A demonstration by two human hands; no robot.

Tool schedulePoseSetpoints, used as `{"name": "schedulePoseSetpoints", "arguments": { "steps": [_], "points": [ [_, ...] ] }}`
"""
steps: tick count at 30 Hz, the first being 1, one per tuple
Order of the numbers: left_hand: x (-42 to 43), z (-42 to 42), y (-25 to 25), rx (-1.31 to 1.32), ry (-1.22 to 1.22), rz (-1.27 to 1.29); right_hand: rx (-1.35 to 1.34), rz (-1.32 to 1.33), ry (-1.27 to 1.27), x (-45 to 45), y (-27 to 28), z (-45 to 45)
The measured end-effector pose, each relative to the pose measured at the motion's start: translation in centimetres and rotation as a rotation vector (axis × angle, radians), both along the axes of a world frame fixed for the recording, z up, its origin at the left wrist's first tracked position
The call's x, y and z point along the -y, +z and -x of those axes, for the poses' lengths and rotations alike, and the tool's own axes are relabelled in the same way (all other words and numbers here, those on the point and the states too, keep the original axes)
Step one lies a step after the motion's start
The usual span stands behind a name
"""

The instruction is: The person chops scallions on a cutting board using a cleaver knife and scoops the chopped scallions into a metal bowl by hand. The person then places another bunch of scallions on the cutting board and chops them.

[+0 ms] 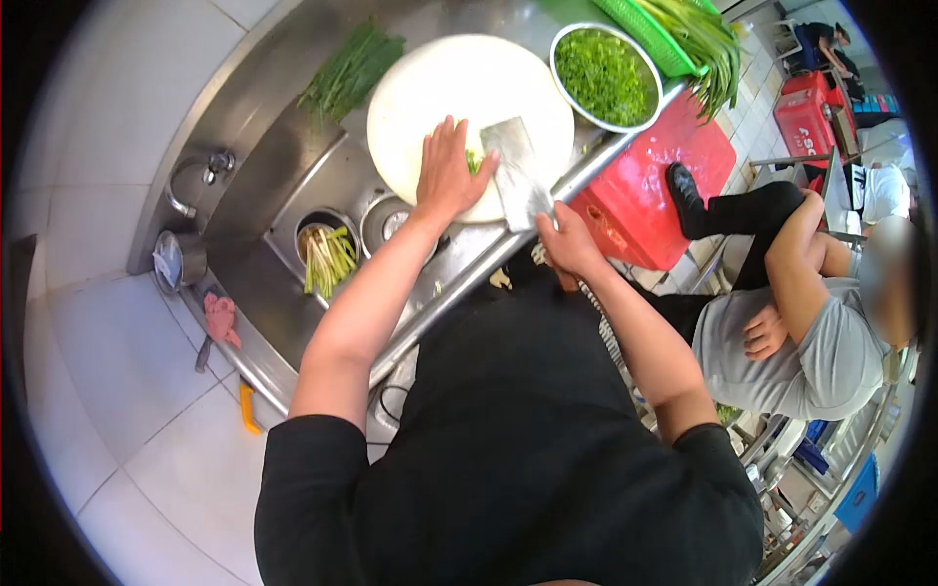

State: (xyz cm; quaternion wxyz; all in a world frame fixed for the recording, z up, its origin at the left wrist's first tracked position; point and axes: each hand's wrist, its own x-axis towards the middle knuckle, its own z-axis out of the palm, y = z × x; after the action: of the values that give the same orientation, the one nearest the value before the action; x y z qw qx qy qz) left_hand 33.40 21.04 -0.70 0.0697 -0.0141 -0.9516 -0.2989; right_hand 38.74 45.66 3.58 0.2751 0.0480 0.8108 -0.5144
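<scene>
A round white cutting board (420, 93) lies across the steel sink unit. My left hand (449, 174) is over the board, fingers stretched out and thumb apart, beside a little chopped green onion (474, 161). In my right hand (570, 242) is a cleaver (515, 174), gripped by its handle near the board's front edge. The broad blade lies over the board, just right of my left thumb. A steel bowl of chopped greens (606, 78) stands to the right of the board. Long green leaves (354, 70) lie at its left.
Cut stalks (329, 256) fill a pot in the sink basin (278, 283). A faucet (186, 186) is on the left. A green basket (650, 34) holds long green onions. On the right, a seated person (811, 322) rests a foot on a red crate (655, 186).
</scene>
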Motion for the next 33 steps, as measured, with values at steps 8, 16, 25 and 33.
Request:
{"name": "schedulePoseSetpoints", "arguments": {
  "steps": [8, 16, 25, 33],
  "points": [
    [-0.5, 0.3, -1.3, -0.128, 0.166, -0.054, 0.023, 0.059, 0.175, 5.9, -1.4, -0.2],
    [-6.7, 5.4, 1.5, -0.252, 0.167, -0.215, -0.014, 0.162, 0.001, 1.2, 0.6, 1.9],
    [-19.7, 23.0, 6.3, 0.119, -0.027, -0.459, -0.245, 0.054, -0.351, -11.3, 9.5, 9.8],
    [-18.4, 27.1, 3.3, -0.197, -0.208, -0.546, -0.183, 0.067, -0.444, -16.4, 9.0, 11.7]
  ]
}}
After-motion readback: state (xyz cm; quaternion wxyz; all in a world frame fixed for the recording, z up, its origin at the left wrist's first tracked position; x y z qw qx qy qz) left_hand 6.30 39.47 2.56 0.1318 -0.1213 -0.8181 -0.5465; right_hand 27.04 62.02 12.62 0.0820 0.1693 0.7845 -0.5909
